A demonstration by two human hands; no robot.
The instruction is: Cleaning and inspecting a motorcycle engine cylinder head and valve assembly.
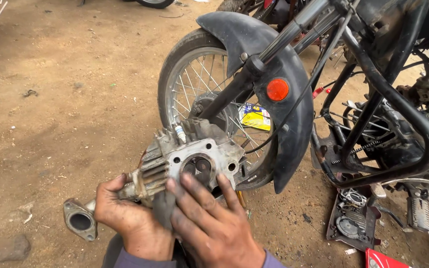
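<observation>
- We held a grimy cylinder head (189,161) low in view, at 9 o'clock from the motorcycle's front wheel (199,84).
- Our left hand (127,216) gripped its finned side.
- Our right hand (209,223) lay open-fingered against its face.

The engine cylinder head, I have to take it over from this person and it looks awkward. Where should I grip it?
Probably by the finned body of the cylinder head, coming from above, opposite the left hand and right hand below. The fins give flat, ridged faces. Avoid the protruding spark plug and the intake pipe flange at lower left.
</observation>
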